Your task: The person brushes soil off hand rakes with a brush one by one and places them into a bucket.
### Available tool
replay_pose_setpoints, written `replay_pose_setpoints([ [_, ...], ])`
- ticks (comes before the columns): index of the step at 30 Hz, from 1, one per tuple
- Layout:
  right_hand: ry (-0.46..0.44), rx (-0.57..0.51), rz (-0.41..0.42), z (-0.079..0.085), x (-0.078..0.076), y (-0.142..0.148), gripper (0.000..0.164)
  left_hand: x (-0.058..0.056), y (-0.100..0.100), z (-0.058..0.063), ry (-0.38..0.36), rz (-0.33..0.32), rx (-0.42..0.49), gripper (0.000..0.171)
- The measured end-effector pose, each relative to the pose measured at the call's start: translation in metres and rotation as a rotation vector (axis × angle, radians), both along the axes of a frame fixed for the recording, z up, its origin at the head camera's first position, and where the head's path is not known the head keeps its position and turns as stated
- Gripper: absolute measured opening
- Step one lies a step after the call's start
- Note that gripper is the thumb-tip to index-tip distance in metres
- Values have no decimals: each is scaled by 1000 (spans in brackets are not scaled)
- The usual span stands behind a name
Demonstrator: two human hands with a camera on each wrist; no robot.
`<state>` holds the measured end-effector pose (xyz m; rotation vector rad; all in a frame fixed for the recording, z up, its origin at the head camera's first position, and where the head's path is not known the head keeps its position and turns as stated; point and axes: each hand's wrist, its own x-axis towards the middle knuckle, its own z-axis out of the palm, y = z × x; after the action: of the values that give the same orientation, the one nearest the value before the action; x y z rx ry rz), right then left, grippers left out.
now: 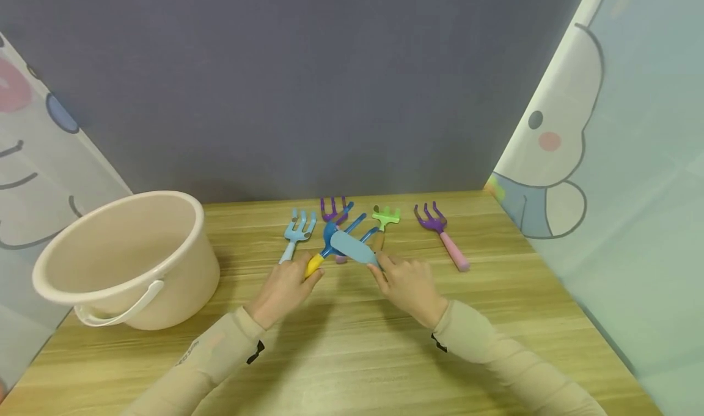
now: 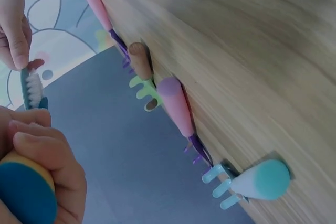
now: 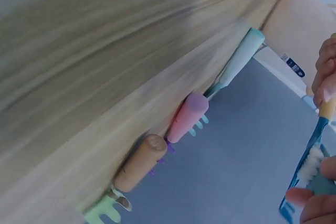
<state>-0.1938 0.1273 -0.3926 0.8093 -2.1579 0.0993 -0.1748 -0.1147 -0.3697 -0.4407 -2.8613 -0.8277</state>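
Note:
My left hand grips the yellow handle of a small garden hand rake with blue prongs, held above the table. With my right hand I pinch a light-blue brush, which lies across the rake's head in the head view. White bristles show on its underside in the left wrist view, facing the rake. In the right wrist view the bristles appear against the blue metal, though fingers hide part of the contact.
Behind my hands lie a light-blue hand rake, a purple rake with a pink handle, a green rake with a brown handle, and another purple rake at right. A cream bucket stands at left; a dark panel rises behind.

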Motion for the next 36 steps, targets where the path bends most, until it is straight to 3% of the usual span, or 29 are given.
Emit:
replay_pose_setpoints([
  [5,65,60,-45,-6,3,-5,47,0,2,-1,4,10,6,18],
  [11,-48,44,-53,-8,10,-14,31,-1,2,-6,2,18,5,17],
  [16,-254,-27,-67,-3,11,-21,24,-2,0,-7,22,40,-4,19],
  [23,-670,-314,-19,16,3,-21,32,-3,-2,-3,45,62,-38,22],
  [27,-811,-394,-12,24,0,-16,37,-3,-3,-3,43,42,-58,22],
  [30,-821,-373,-21,24,-1,-14,40,-3,-3,-3,38,37,-53,22],
  [36,-729,-371,-40,24,0,-14,40,-4,-4,-3,36,41,-55,23],
])
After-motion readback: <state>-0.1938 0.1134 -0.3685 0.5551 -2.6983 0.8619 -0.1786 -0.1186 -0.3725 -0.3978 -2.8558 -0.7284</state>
